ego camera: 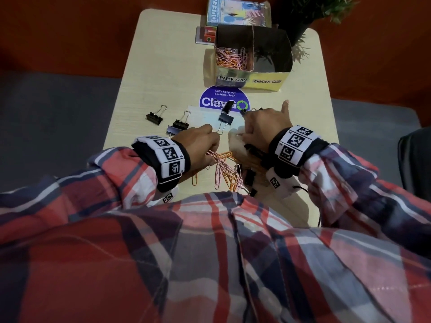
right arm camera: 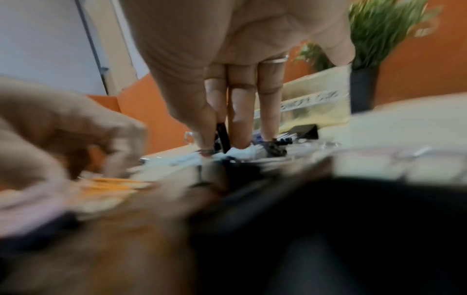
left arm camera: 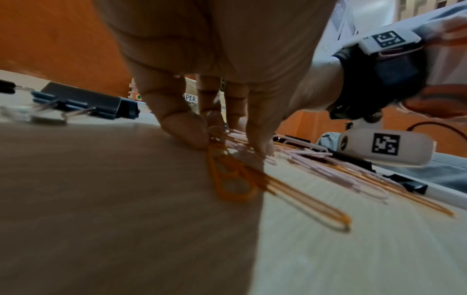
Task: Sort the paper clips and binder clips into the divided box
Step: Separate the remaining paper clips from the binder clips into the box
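Note:
The divided box stands at the table's far middle; its left cell, labelled paper clips, holds pink and orange paper clips, while the right cell, labelled binder clips, looks dark. My left hand pinches paper clips from a loose pile near the front edge. My right hand reaches down beside it, thumb and fingers pinching a black binder clip. More binder clips lie between the hands and the box.
A round blue sticker and a clear plastic sheet lie in front of the box. Behind it are a printed packet, a small red box and a dark plant pot. Small black binder clips sit by the pile.

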`<state>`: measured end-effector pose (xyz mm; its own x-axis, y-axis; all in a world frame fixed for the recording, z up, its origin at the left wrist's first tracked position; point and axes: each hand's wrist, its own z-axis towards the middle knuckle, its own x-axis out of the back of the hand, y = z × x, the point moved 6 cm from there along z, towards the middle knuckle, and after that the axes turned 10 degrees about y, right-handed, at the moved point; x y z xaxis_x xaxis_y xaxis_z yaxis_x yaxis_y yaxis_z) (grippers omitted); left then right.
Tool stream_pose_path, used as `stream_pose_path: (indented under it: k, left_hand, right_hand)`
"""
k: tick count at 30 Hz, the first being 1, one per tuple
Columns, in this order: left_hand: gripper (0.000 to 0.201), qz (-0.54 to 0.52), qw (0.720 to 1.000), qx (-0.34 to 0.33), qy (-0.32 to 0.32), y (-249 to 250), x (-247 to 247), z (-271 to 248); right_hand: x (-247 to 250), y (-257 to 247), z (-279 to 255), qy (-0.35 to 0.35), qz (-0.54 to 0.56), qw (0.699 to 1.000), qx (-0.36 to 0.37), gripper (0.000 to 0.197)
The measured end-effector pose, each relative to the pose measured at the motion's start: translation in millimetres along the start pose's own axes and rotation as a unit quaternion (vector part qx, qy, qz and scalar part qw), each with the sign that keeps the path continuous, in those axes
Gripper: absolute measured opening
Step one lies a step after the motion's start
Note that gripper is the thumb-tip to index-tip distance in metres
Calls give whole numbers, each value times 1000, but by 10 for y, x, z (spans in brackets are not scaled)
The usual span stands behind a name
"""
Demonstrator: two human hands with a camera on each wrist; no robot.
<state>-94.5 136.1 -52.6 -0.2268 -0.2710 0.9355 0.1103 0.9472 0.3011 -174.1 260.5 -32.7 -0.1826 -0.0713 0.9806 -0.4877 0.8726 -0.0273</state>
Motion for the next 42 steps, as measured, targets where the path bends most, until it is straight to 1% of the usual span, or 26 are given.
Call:
stream_pose_path:
  k: [3, 6, 8, 10, 13, 15, 17, 19, 21, 23, 25, 27, 29, 32, 35, 37, 39, 42]
  left_hand:
    - [22, 16, 1000, -11, -2, -16, 6, 18]
    - [19, 35, 999, -10, -10, -28, 7, 30]
    - [18, 34, 999, -6, -20, -30, -4, 44]
    - [18, 21, 999, -3, -30, -42, -15, 62]
    - [17, -1, 1000, -6, -25, -48, -7, 92]
    - [17, -1, 1000, -5, -21, -70, -3, 127]
    - [18, -6, 1000, 9, -25, -133, 5, 183]
    - [18, -22, 999, 23, -32, -195, 59, 274]
    - [14, -43, 998, 23, -31, -196, 215, 408]
    - [8, -62, 998, 20, 0, -166, 487, 583]
    - [6, -64, 996, 11, 54, -137, 786, 805]
    - [7, -54, 993, 6, 104, -118, 1021, 1065]
    - [5, -25, 991, 9, 133, -104, 1153, 1344]
    - [1, 36, 988, 4, 153, -51, 1185, 1666]
    - [12, 104, 987, -3, 119, -35, 1030, 1848]
    - [17, 136, 986, -12, 99, -46, 933, 1881]
    - [24, 126, 984, -16, 124, -82, 917, 1882]
    - [30, 72, 975, -29, 207, -104, 1013, 1733]
  right_hand:
    - [35, 110, 58, 8, -43, 999, -6, 17]
    - [56, 113, 82, -2, -59, 998, 17, 6]
    - [57, 111, 85, 1, -53, 998, 34, 9]
    - [94, 168, 58, 26, -14, 999, 30, 13]
    - [195, 402, -79, 89, 67, 994, -2, 24]
    - [220, 647, -227, 115, 106, 987, -33, 26]
    - [166, 913, -389, 109, 126, 984, -70, 26]
    - [34, 1119, -531, 82, 120, 984, -98, 27]
    - [-101, 1205, -658, 66, 114, 986, -106, 27]
    - [-178, 1190, -749, 64, 128, 985, -100, 28]
    - [-202, 1143, -783, 73, 131, 983, -103, 30]
    - [-185, 1089, -752, 80, 112, 985, -108, 25]
    - [-165, 1020, -682, 68, 88, 988, -107, 22]
    - [-139, 911, -563, 33, 65, 993, -96, 18]
    - [-140, 840, -475, -6, 57, 994, -96, 15]
    - [-160, 820, -463, -33, 39, 994, -97, 19]
    - [-175, 816, -476, -49, 25, 994, -100, 23]
    - [-190, 796, -493, -49, -1, 994, -96, 25]
